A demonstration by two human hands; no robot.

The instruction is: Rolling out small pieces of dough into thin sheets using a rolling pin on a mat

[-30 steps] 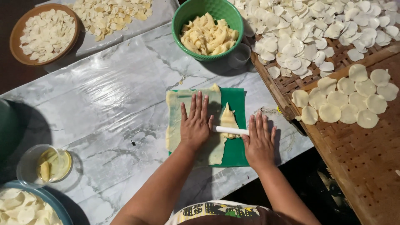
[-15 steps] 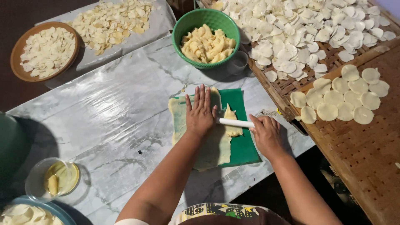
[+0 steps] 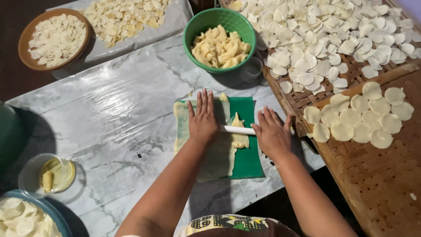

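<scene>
A thin sheet of pale dough [image 3: 221, 153] lies on a green mat [image 3: 248, 162] in the middle of the table. Across it lies a slim white rolling pin [image 3: 239, 130]. My left hand [image 3: 202, 118] presses flat on the pin's left end, fingers spread and pointing away. My right hand [image 3: 272, 134] presses flat on the pin's right end, near the mat's right edge. A small fold of dough [image 3: 238, 123] sticks up beside the pin between both hands.
A green bowl of dough pieces [image 3: 218, 40] stands behind the mat, with a small clear cup [image 3: 252, 69] beside it. Woven trays [image 3: 386, 175] with round dough discs fill the right. A brown bowl [image 3: 53, 39], a plastic sheet with chips [image 3: 127, 17] and an oil cup [image 3: 49, 174] stand left.
Both hands have rolled the pin back towards me over the dough. The camera has shifted a little, so the scene sits slightly lower in view.
</scene>
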